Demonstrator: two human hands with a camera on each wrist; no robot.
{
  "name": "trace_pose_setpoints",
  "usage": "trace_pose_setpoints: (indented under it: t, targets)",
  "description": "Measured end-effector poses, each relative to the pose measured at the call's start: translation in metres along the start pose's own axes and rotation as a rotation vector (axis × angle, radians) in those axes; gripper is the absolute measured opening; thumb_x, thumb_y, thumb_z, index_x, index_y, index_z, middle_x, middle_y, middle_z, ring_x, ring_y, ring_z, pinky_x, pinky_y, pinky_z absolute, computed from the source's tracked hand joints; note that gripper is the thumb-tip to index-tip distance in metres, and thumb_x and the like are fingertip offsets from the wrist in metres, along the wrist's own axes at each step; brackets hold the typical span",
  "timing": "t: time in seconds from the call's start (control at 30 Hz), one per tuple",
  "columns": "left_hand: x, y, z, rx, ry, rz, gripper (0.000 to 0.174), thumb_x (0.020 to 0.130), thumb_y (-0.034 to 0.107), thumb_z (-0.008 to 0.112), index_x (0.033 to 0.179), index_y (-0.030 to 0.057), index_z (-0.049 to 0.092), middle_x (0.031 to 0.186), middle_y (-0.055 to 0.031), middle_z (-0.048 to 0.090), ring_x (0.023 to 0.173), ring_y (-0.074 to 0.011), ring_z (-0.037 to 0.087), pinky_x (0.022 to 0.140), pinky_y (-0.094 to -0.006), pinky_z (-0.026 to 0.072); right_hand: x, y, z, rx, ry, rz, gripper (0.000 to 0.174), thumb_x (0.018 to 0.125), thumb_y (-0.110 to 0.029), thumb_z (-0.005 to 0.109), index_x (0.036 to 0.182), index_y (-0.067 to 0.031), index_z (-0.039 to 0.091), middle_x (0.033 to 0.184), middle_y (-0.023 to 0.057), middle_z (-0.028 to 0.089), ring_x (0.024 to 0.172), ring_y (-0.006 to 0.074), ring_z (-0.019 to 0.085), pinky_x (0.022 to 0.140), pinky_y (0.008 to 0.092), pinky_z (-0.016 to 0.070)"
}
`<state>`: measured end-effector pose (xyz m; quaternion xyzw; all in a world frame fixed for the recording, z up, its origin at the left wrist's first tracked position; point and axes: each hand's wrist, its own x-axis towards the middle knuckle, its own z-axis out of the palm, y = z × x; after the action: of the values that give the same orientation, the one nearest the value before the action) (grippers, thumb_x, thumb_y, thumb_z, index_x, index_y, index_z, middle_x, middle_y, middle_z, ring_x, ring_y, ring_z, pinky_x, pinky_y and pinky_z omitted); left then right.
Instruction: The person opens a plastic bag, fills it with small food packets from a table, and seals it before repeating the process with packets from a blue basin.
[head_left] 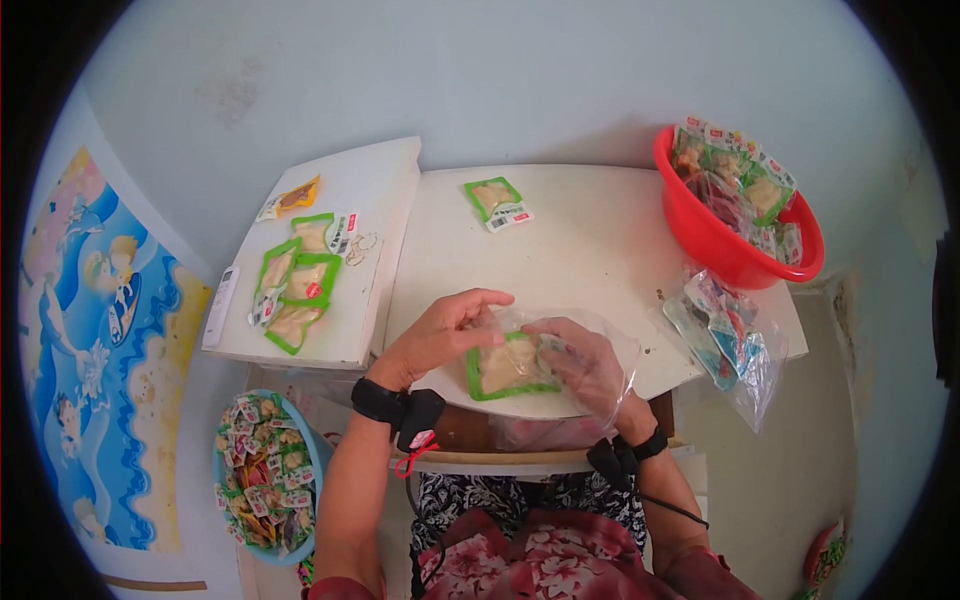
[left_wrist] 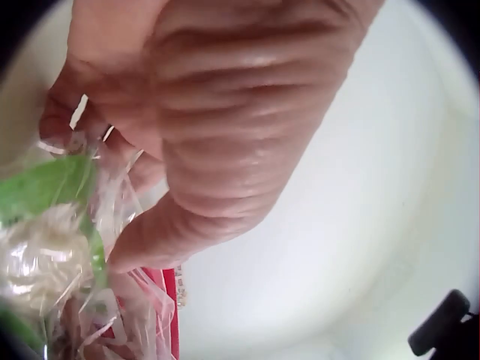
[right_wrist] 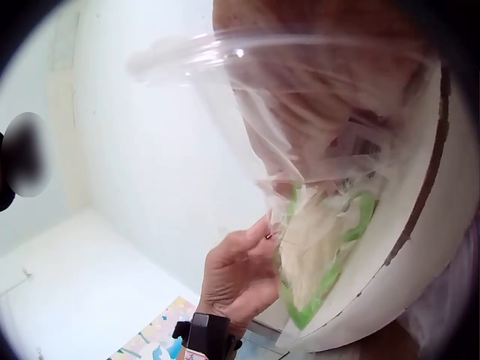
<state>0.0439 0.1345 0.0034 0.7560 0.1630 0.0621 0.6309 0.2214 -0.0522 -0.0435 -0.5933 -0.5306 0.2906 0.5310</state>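
At the front edge of the table (head_left: 570, 230), a packet (head_left: 508, 368) is enclosed in a clear bag (head_left: 622, 345). The bag's film is pinched by the fingertips of the left hand (head_left: 445, 335), most plainly seen from the right wrist. The right hand (head_left: 585, 370) is sheathed in the bag, its fingers closed on the packet's label end. Only from the head is the red basin (head_left: 705, 235), at the table's far right corner, shown whole.
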Motion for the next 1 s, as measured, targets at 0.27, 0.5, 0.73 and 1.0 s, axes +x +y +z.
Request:
trace_pose_setpoints:
  t: [0.27,0.5,0.73,1.0]
  targets:
    - [-0.003,-0.024,-0.008,0.105,0.406,0.078,0.013,0.092,0.009,0.076,0.098,0.0022,0.067,0.085,0.0023,0.067,0.078,-0.0042,0.059,0.072,-0.0217,0.0481,0.003,-0.009,0.0,-0.19,0.02,0.006,0.039,0.096,-0.013,0.066,0.135,-0.0091,0.06,0.113,0.0174,0.07,0.096,0.0319,0.068,0.088,0.039,0.0541]
    - [-0.016,-0.015,0.037,0.777,0.814,0.342,0.025,0.092,0.007,0.07,0.116,0.0011,0.065,0.113,-0.0125,0.066,0.098,-0.0251,0.065,0.08,-0.0349,0.0542,0.007,0.013,0.002,-0.175,0.11,-0.049,0.054,0.095,-0.024,0.072,0.141,-0.0061,0.05,0.114,0.0187,0.069,0.105,0.0281,0.07,0.089,0.0384,0.0543]
    - [-0.031,-0.03,0.056,0.658,0.672,0.268,0.038,0.092,0.01,0.071,0.127,0.0007,0.063,0.118,-0.0177,0.067,0.105,-0.0339,0.066,0.09,-0.0397,0.0549,-0.002,0.006,-0.012,0.219,0.006,0.144,0.05,0.1,-0.01,0.065,0.146,-0.003,0.045,0.121,0.0137,0.067,0.109,0.0219,0.064,0.092,0.0341,0.0529]
    - [-0.028,-0.027,0.06,0.722,0.58,0.281,0.045,0.091,0.01,0.072,0.134,0.0007,0.06,0.127,-0.0199,0.066,0.115,-0.0368,0.065,0.098,-0.0417,0.0528,-0.017,0.004,-0.006,-0.062,0.04,-0.049,0.03,0.101,-0.01,0.065,0.129,0.0002,0.062,0.114,0.0147,0.071,0.106,0.0181,0.066,0.09,0.0317,0.0536]
